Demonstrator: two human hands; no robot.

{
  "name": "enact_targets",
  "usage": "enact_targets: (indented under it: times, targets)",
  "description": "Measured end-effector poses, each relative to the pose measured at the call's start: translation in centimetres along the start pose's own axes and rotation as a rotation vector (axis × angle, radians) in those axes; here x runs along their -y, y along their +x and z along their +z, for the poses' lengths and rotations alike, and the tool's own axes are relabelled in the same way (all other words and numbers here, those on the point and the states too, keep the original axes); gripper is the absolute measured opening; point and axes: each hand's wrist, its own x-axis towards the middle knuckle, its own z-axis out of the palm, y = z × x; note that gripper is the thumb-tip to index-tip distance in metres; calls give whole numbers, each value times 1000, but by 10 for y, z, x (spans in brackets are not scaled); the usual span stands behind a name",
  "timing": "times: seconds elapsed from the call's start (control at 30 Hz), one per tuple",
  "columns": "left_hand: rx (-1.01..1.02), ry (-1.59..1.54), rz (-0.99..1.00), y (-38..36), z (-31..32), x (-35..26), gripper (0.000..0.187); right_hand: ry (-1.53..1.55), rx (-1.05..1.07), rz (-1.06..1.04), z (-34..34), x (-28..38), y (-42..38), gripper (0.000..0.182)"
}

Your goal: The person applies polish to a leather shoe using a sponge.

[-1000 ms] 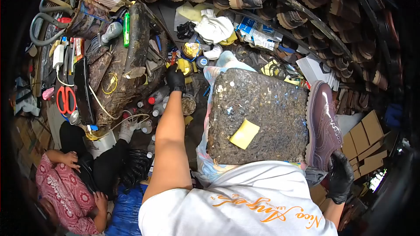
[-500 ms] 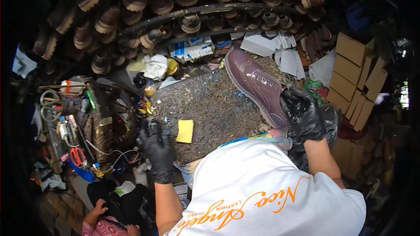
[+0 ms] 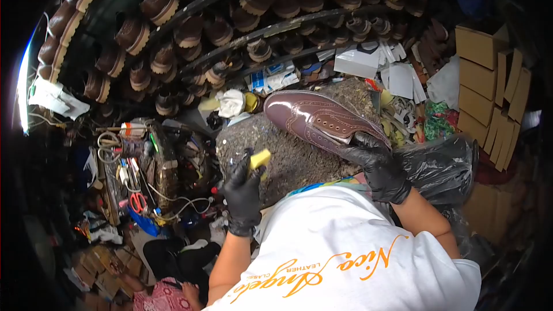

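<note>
Pinched between thumb and fingertips, a yellow sponge (image 3: 260, 159) sits in the black-gloved left hand (image 3: 242, 196), above the left part of a rough dark slab (image 3: 282, 167), near its left edge; whether the sponge touches the slab I cannot tell. At the other side the black-gloved right hand (image 3: 380, 167) is closed round the heel end of a burgundy brogue shoe (image 3: 305, 118), some of its fingers at the shoe's opening and others hidden from view. That shoe is tilted, its glossy toe pointing toward the slab's far edge and its heel by the right edge, with the lace holes bare. A white shirt (image 3: 345, 242) with orange lettering covers part of the near edge, where a strip of coloured cloth (image 3: 322, 187) shows. Beyond the far left corner lies a crumpled white cloth (image 3: 231, 102), and past the far edge a blue and white packet (image 3: 273, 76). Off the right edge spreads a black plastic bag (image 3: 440, 167), with cardboard boxes (image 3: 475, 75) farther out
</note>
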Motion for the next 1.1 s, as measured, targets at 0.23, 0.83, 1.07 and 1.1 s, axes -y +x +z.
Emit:
enact_targets:
  times: [0.23, 0.83, 1.07, 1.1]
  targets:
    - [236, 467, 824, 30, 66, -24, 38, 347, -73, 338, 39, -1, -10, 19]
    - [788, 613, 882, 37, 84, -52, 49, 131, -28, 142, 38, 0, -6, 25]
    - [109, 643, 938, 60, 41, -32, 41, 1234, -266, 702, 38, 11, 18, 29]
    - [107, 644, 937, 51, 41, -27, 41, 1234, -264, 703, 36, 9, 24, 29]
